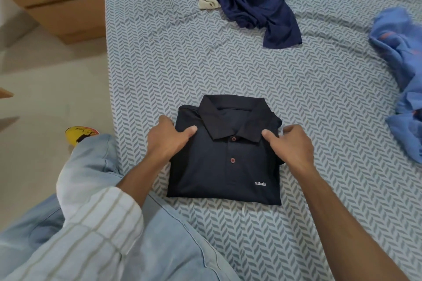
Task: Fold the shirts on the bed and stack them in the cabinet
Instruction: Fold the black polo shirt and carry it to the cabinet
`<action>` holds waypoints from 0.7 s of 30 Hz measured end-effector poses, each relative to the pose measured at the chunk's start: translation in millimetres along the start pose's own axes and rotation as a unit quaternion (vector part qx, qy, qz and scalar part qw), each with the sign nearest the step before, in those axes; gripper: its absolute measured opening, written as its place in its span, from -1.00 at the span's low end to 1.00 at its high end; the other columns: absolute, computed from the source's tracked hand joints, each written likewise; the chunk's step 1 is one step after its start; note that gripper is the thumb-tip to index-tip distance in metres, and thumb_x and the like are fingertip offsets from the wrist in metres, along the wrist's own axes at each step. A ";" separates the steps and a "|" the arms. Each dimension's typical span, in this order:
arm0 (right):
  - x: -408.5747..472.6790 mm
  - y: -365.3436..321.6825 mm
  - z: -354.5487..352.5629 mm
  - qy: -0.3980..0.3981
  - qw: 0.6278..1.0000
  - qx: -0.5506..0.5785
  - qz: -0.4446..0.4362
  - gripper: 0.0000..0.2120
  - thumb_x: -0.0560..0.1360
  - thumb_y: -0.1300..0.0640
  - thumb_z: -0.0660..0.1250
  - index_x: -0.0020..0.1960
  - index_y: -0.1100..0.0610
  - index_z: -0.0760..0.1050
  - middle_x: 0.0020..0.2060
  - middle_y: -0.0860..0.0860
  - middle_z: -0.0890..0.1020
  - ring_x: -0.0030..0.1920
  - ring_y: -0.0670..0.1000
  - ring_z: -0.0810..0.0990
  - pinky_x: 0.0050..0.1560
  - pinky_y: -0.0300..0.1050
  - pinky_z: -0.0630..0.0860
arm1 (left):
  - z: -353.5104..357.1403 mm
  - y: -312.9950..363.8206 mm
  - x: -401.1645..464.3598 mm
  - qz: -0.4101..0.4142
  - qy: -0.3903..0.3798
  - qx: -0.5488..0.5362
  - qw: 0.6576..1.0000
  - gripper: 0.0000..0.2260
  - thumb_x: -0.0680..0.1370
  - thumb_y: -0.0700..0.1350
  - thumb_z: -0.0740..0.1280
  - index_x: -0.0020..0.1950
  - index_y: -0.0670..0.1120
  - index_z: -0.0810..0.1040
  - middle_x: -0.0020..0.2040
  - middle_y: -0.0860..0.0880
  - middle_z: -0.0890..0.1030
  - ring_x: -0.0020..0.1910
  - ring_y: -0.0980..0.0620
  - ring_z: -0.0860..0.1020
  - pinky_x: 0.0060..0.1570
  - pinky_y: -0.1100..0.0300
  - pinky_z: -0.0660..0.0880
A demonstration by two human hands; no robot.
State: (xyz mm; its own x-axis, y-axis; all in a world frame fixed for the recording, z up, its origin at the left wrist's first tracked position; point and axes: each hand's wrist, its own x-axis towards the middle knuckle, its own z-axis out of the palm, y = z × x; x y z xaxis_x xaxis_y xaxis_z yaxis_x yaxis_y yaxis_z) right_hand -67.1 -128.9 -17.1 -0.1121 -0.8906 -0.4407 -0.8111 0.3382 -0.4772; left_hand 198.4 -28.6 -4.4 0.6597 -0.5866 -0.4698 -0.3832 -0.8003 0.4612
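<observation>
Head view: black polo (225, 166) sits folded on the bed (159, 64), left hand (169, 138) and right hand (292, 146) each pinching a shoulder edge. I'd slide palms underneath so the fold holds when lifted.

So this was my bedroom at home. I was up on the bed (296, 121), which had a grey-and-white herringbone sheet (159, 57), with a folded black polo (226, 155), a rumpled navy shirt (251, 0) and a crumpled light blue shirt (402, 57) lying on it. Beside the bed was pale tiled floor (45, 102), some light wooden furniture (64, 2) and a yellow slipper (78, 134).
</observation>
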 end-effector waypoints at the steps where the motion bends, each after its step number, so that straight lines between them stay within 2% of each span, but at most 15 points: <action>1: -2.2 -2.3 1.6 -0.014 1.000 0.014 0.007 -0.45 0.41 -0.23 0.45 0.19 0.15 0.54 0.05 -0.02 0.65 0.11 0.10 0.62 -0.02 -0.06 0.46 | -0.9 3.4 2.6 -0.022 -0.025 -0.023 0.999 -0.49 0.41 0.22 0.50 0.05 -0.18 0.51 -0.04 -0.02 0.61 -0.03 -0.05 0.59 -0.10 0.07 0.54; 3: -2.7 -8.8 3.4 -0.051 0.996 0.074 0.022 -0.65 0.38 -0.15 0.50 -0.08 0.13 0.62 -0.15 -0.01 0.70 -0.09 0.06 0.67 -0.08 -0.05 0.56 | -3.2 9.3 6.1 -0.048 -0.065 -0.062 0.995 -0.56 0.35 0.16 0.54 -0.01 -0.15 0.57 -0.09 -0.06 0.66 -0.09 -0.07 0.64 -0.12 0.07 0.58; 5: -1.5 -13.5 4.0 -0.102 0.982 0.153 0.039 -0.77 0.34 -0.04 0.55 -0.14 0.08 0.65 -0.21 -0.01 0.72 -0.14 0.04 0.69 0.01 0.05 0.64 | -3.7 14.1 5.8 -0.049 -0.080 -0.107 0.990 -0.65 0.35 0.08 0.53 -0.02 -0.12 0.63 -0.10 -0.05 0.69 -0.11 -0.07 0.66 0.00 -0.02 0.63; 7: -2.7 -17.7 0.1 -0.142 0.965 0.220 0.030 -0.84 0.38 0.07 0.53 -0.08 0.07 0.66 -0.16 0.00 0.74 -0.13 0.03 0.72 0.00 0.02 0.66 | -3.4 16.5 0.3 -0.020 -0.087 -0.159 0.983 -0.82 0.44 -0.02 0.48 -0.03 -0.06 0.65 -0.10 -0.02 0.70 -0.11 -0.04 0.67 0.03 -0.05 0.64; 9: -10.8 -24.1 -7.7 -0.180 0.940 0.291 0.005 -0.88 0.49 0.12 0.44 0.03 0.06 0.65 -0.08 0.00 0.75 -0.09 0.01 0.73 -0.09 -0.07 0.64 | -6.3 15.3 -8.6 0.012 -0.102 -0.235 0.966 -0.90 0.53 -0.06 0.41 0.02 -0.01 0.64 -0.07 0.01 0.71 -0.08 -0.01 0.68 0.05 -0.05 0.63; 11: -20.0 -28.4 -13.7 -0.228 0.908 0.350 -0.016 -0.84 0.58 0.13 0.35 0.14 0.04 0.61 -0.01 -0.01 0.74 -0.02 0.00 0.72 -0.08 -0.09 0.62 | -14.1 8.7 -14.5 0.021 -0.147 -0.334 0.931 -0.85 0.60 -0.09 0.36 0.15 0.00 0.63 0.01 -0.01 0.72 0.01 -0.02 0.69 0.11 -0.06 0.62; 13: -26.4 -31.0 -18.3 -0.269 0.883 0.383 -0.036 -0.79 0.62 0.14 0.30 0.24 0.02 0.56 0.07 0.00 0.72 0.06 0.01 0.71 0.02 -0.03 0.62 | -23.6 2.5 -19.0 0.021 -0.189 -0.385 0.903 -0.80 0.65 -0.09 0.30 0.25 0.00 0.59 0.08 -0.01 0.72 0.10 -0.04 0.68 0.10 -0.03 0.61; 17: -36.6 -48.5 -27.8 -0.315 0.862 0.392 -0.072 -0.73 0.65 0.16 0.26 0.34 0.04 0.50 0.16 0.02 0.69 0.17 0.04 0.66 0.20 0.05 0.57 | -53.3 -8.9 -29.0 0.035 -0.207 -0.429 0.878 -0.76 0.67 -0.13 0.25 0.33 0.02 0.53 0.15 -0.01 0.70 0.12 -0.02 0.67 0.01 0.05 0.61; 21: -57.3 -87.5 -35.1 -0.351 0.845 0.391 -0.103 -0.77 0.65 0.15 0.25 0.29 0.07 0.53 0.12 0.06 0.70 0.13 0.05 0.69 0.08 -0.03 0.63 | -100.9 -29.1 -43.8 0.077 -0.203 -0.471 0.855 -0.66 0.61 -0.28 0.29 0.38 -0.05 0.49 0.23 -0.10 0.66 0.19 -0.11 0.63 0.12 -0.01 0.60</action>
State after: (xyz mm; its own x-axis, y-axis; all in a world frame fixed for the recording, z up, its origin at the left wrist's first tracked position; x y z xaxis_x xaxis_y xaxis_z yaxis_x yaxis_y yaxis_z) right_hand -9.8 -118.2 76.6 0.5755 -0.6481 -0.4987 -0.1142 0.5401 -0.8338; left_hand 245.9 32.9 78.7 0.2962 -0.8240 -0.4830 0.3723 -0.3661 0.8528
